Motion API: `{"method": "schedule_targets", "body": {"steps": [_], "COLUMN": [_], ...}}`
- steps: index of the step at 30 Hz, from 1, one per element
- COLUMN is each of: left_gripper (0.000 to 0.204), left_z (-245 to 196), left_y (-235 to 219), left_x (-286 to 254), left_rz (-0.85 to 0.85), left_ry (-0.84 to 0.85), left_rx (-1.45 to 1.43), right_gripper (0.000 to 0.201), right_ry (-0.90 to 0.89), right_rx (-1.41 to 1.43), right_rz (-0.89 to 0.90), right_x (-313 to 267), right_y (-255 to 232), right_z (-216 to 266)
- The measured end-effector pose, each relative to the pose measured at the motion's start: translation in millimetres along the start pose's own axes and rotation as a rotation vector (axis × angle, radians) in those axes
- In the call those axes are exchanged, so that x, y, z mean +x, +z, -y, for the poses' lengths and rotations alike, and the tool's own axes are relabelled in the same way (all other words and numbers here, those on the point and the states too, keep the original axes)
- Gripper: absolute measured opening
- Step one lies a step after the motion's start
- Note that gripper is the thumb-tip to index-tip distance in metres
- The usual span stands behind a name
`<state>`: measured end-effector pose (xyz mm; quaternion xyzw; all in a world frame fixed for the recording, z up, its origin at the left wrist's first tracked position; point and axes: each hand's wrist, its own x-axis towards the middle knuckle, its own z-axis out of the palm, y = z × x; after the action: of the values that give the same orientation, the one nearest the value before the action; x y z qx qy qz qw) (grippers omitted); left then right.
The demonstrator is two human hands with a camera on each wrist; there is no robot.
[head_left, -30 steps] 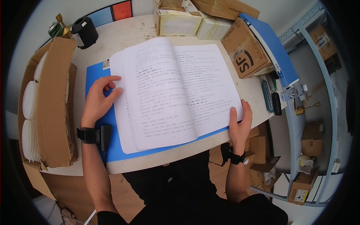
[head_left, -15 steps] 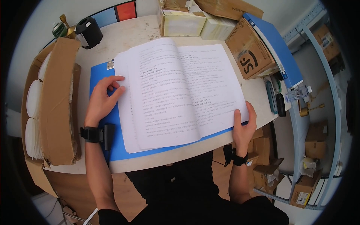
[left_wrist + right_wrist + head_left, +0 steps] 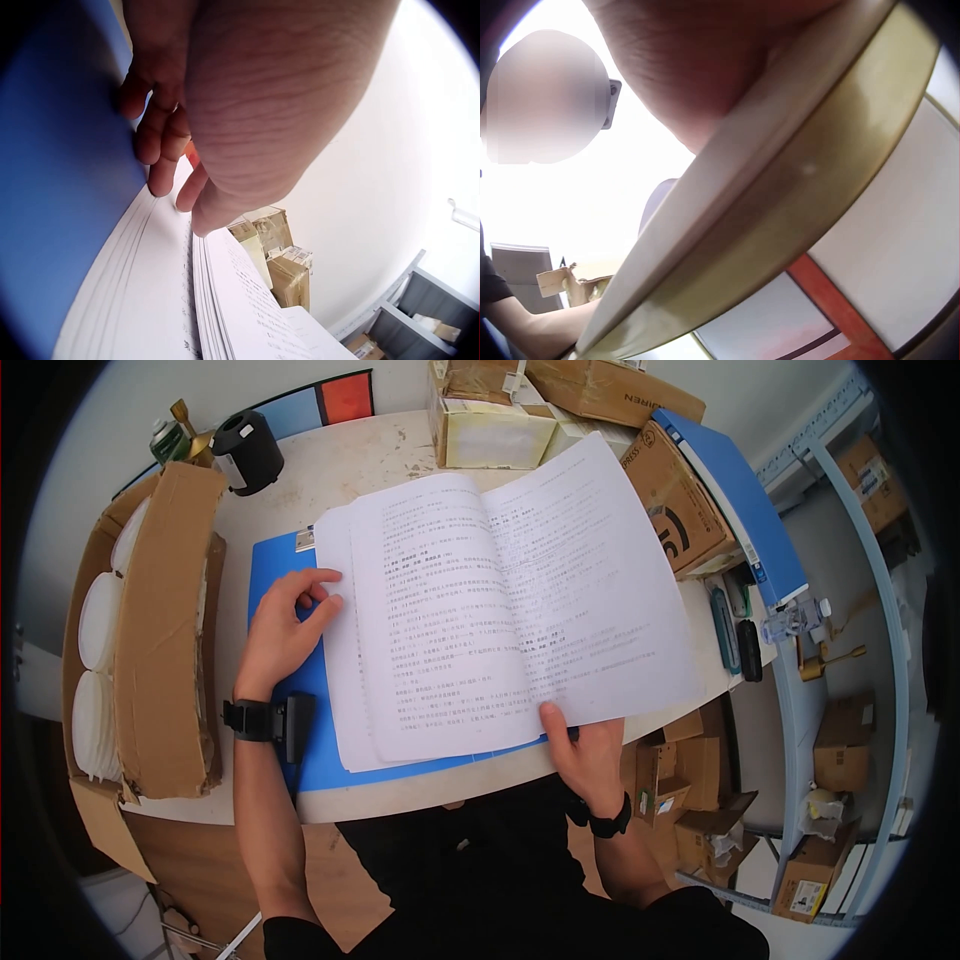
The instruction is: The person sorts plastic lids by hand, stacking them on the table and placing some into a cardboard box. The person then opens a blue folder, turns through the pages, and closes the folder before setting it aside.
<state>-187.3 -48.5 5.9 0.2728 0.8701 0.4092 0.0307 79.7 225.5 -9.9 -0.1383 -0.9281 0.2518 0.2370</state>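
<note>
A thick stack of printed sheets [image 3: 430, 620] lies spread open on a blue folder [image 3: 275, 590] with a metal clip at its upper left. My left hand [image 3: 285, 625] rests at the left margin, fingers loosely bent; in the left wrist view its fingertips [image 3: 161, 184] touch the lower sheets and the thumb meets the edge of the upper ones. At the bottom edge of the right-hand page [image 3: 610, 600], my right hand [image 3: 590, 760] pinches the paper, thumb on top and fingers hidden beneath. That page is raised and slanted, its far corner over the boxes.
An open carton of white round lids [image 3: 97, 622] stands on the left. Behind are a black cylinder [image 3: 248, 455] and cardboard boxes [image 3: 495, 435]. A blue binder [image 3: 735, 500] leans on a carton at right. The table's front edge [image 3: 780, 180] runs under my right hand.
My right hand has moved left along the bottom edge from the right corner and now grips the page, which has lifted and swung up at its far corner. The left hand stays at the margin.
</note>
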Motion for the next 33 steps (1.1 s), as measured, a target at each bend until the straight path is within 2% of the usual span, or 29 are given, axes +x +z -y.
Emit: {"method": "schedule_targets", "body": {"steps": [2,6,8,11,18,26,33], "left_gripper": [0.028,0.027,0.027,0.028,0.026,0.027,0.027], "left_z": [0.0,-2.7,-3.8,-3.9,-5.1,-2.5,-4.3], "left_y": [0.3,-1.6,-2.0,-1.1,-1.2,-0.5,-1.2], "left_x": [-0.3,-1.7,-1.5,-1.0,-1.0,-1.0,-1.0], "left_rz": [0.002,0.01,0.026,0.008,0.017,0.024,0.027], "left_ry": [0.001,-0.008,-0.018,-0.002,-0.033,-0.034,-0.038], "left_rx": [-0.003,-0.011,-0.018,-0.014,-0.006,-0.004,-0.025], "right_gripper": [0.032,0.034,0.041,0.049,0.045,0.04,0.036], "right_ry": [0.003,0.064,-0.261,-0.335,-0.341,-0.272,-0.313], "right_rx": [0.182,0.279,0.261,0.217,0.236,0.213,0.115], "right_rz": [0.1,0.115,0.126,0.232,0.284,0.204,0.213], "right_x": [-3.7,-3.2,7.8,7.5,9.3,12.7,16.8], "right_y": [8.4,8.2,-1.2,-4.7,-2.9,15.1,23.5], "right_z": [8.2,11.0,12.5,14.2,16.9,31.8,41.2]}}
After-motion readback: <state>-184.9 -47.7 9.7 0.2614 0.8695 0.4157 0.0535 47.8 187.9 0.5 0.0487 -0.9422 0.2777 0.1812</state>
